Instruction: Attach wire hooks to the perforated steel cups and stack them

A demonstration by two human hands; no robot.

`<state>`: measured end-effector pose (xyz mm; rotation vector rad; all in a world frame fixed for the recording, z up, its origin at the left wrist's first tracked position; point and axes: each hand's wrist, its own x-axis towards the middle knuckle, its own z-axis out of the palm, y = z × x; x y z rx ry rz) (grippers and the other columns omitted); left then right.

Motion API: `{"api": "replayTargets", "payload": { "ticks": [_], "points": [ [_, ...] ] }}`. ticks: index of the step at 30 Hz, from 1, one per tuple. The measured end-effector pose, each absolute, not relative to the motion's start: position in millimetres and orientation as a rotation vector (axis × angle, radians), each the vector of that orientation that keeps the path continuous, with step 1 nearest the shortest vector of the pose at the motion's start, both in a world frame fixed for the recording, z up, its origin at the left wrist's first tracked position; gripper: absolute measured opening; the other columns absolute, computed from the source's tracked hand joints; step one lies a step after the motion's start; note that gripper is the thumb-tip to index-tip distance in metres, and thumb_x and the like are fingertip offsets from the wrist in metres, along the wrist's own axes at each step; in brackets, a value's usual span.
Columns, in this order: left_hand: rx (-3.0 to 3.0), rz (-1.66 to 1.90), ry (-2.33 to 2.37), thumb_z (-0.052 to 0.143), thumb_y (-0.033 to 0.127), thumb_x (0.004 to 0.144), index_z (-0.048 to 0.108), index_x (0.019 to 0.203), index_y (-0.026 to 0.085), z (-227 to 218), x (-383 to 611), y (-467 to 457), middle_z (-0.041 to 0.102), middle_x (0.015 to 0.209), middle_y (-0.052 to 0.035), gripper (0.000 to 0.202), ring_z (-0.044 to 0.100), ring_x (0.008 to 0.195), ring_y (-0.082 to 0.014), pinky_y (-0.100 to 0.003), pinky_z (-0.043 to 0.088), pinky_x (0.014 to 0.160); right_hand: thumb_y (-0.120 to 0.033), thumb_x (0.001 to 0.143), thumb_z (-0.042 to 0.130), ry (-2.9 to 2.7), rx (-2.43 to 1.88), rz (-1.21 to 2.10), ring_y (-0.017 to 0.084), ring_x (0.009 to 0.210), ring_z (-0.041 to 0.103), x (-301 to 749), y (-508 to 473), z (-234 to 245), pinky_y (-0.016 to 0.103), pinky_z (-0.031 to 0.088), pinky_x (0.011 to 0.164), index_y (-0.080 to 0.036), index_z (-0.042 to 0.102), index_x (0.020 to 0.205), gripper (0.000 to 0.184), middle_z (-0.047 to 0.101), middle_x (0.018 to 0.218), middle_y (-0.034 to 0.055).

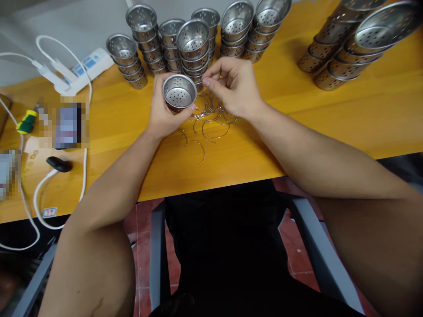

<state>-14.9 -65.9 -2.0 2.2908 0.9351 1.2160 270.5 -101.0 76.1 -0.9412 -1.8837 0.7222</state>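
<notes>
My left hand [161,112] is wrapped round a perforated metal cup [180,93], its open mouth facing up toward me and small holes showing in its bottom and wall. Just to the right of that cup, my right hand [236,86] is closed in a pinch, thumb against fingers; whatever lies between the tips is too small to make out. Under and between both hands, several thin, curved wire rings [216,136] lie in a loose heap on the yellow wooden table [251,160]. Directly behind the hands rises a stack of similar cups [194,42].
More stacked perforated cups [123,50] line the table's back, with taller stacks [353,57] at the right. Leftward are a white power strip [87,70] with cables, a yellow-green handled tool [27,122], a blurred phone [68,125] and a black plug-like object [58,164].
</notes>
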Motion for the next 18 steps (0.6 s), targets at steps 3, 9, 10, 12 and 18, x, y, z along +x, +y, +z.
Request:
{"api": "replayTargets", "payload": {
  "ticks": [3, 9, 10, 12, 18],
  "points": [
    [2.200, 1.416, 0.930, 0.104, 0.082, 0.087, 0.052, 0.161, 0.042, -7.7, -3.9, -65.3, 0.074, 0.157, -0.0115, 0.098, 0.077, 0.147, -0.0437, -0.070, 0.068, 0.132, -0.095, 0.099, 0.088, -1.773, -0.815, 0.754, 0.031, 0.090, 0.069, 265.1, -101.6, 71.2, 0.048, 0.056, 0.078, -0.036, 0.076, 0.101, 0.061, 0.084, 0.102, 0.0081],
    [2.240, 1.478, 0.649, 0.105, 0.096, 0.075, 0.052, 0.162, 0.042, -10.8, 10.3, -70.4, 0.074, 0.150, -0.0107, 0.115, 0.081, 0.131, -0.0421, -0.067, 0.074, 0.113, -0.074, 0.106, 0.096, -1.814, -0.811, 0.676, 0.025, 0.076, 0.059, 261.0, -104.9, 64.5, 0.042, 0.050, 0.066, -0.036, 0.076, 0.099, 0.044, 0.075, 0.087, 0.0011],
    [2.243, 1.480, 0.628, 0.105, 0.100, 0.074, 0.052, 0.163, 0.042, -11.4, 9.9, -70.7, 0.073, 0.149, -0.0109, 0.118, 0.081, 0.130, -0.0421, -0.067, 0.074, 0.112, -0.068, 0.107, 0.096, -1.826, -0.813, 0.662, 0.024, 0.075, 0.058, 261.3, -105.5, 64.5, 0.042, 0.049, 0.067, -0.035, 0.076, 0.100, 0.040, 0.074, 0.087, 0.0008],
    [2.240, 1.401, 0.696, 0.110, 0.099, 0.069, 0.052, 0.163, 0.040, -14.0, 7.9, -69.8, 0.072, 0.152, -0.0118, 0.126, 0.080, 0.135, -0.0426, -0.066, 0.072, 0.116, -0.055, 0.109, 0.094, -1.846, -0.807, 0.641, 0.023, 0.074, 0.056, 261.7, -107.0, 65.4, 0.040, 0.048, 0.067, -0.033, 0.075, 0.100, 0.031, 0.071, 0.086, 0.0004],
    [2.256, 1.426, 0.626, 0.110, 0.110, 0.055, 0.047, 0.168, 0.043, -27.5, 7.5, -60.9, 0.071, 0.153, -0.0088, 0.145, 0.080, 0.129, -0.0403, -0.063, 0.070, 0.107, -0.042, 0.113, 0.089, -1.866, -0.818, 0.618, 0.024, 0.073, 0.060, 259.6, -116.0, 70.5, 0.040, 0.051, 0.069, -0.031, 0.071, 0.096, 0.027, 0.068, 0.086, 0.0008]
  ]
}}
